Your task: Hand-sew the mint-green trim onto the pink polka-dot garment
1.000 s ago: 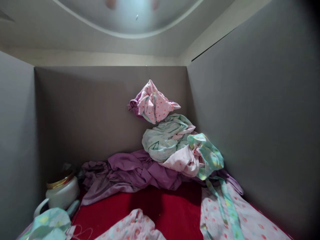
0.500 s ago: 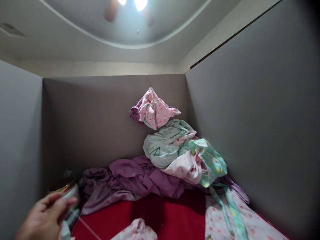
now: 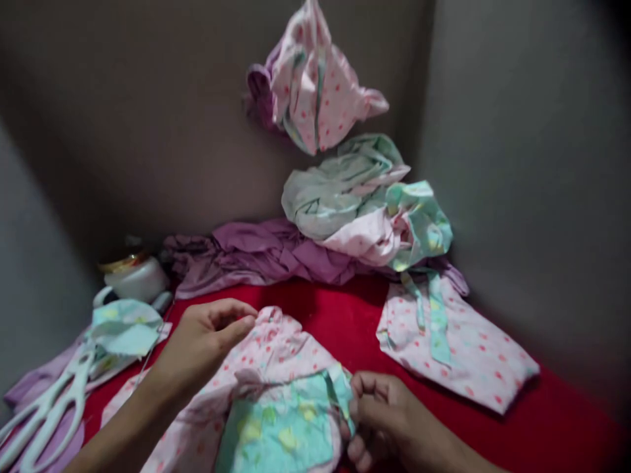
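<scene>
Mint-and-yellow cloth (image 3: 283, 424) pinched in right hand (image 3: 377, 417)

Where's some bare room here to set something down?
Bare red surface shows between the central dotted fabric and the flat dotted piece, and below that piece, right of the right hand. Crowded at left: jar, mint cloth, white handles.

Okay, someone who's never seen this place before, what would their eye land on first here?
Probably the bright red surface, with a pink dotted cloth and its mint panel lying at the front between the left hand and the right hand. Next, likely the pink dotted bundle hanging against the grey back wall, above the crumpled pale green cloth.
</scene>
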The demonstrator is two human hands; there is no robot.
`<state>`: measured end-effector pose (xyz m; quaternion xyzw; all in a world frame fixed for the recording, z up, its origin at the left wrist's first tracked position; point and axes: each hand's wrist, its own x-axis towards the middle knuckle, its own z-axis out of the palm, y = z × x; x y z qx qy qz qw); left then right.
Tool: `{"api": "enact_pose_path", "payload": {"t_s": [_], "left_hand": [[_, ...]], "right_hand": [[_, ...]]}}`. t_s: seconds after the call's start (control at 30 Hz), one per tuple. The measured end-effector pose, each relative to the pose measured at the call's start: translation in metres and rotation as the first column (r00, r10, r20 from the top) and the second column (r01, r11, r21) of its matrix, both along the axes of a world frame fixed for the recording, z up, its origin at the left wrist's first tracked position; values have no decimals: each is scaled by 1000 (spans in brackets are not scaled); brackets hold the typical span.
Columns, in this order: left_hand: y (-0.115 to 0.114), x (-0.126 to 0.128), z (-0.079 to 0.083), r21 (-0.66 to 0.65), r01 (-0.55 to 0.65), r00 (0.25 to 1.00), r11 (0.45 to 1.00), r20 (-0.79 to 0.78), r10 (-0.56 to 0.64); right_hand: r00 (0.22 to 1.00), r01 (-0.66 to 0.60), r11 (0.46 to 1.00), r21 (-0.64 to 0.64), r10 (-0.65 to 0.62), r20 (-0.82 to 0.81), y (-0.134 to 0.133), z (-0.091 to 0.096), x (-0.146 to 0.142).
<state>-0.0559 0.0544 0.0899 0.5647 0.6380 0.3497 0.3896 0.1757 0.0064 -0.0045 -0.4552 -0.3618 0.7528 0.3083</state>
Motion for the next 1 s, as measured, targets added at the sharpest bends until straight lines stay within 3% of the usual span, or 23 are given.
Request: {"api": "enact_pose_path", "payload": {"t_s": [0.1,0.23,0.37,0.47,0.67,0.83,1.0], "left_hand": [[-13,25,-9,-139,212,977,967,29,-210],[-27,43,-26,-251,329,938,910,-20,-345],[-33,57,-46,-244,460,875,853,-37,-483],[-35,64,-52,-198,548,822,813,-52,-567],[-33,58,-47,-160,481,760,862,-413,-502],[-19,37,-32,8,435,791,900,-480,-378],[5,-9,-14,205,279,834,938,-536,-131]], "right_hand": [[999,0,999,-38,-1,-32,-1,6,0],[999,8,998,-55,-11,-52,-2,9,1],[999,-5,999,-47,3,-40,-1,9,0],[999,-8,999,-46,5,-47,0,8,0],[1000,-7,999,-52,6,-10,1,10,0],[1000,-15,999,-42,15,-2,1,11,0],[1000,-22,999,-36,23,19,1,10,1]]}}
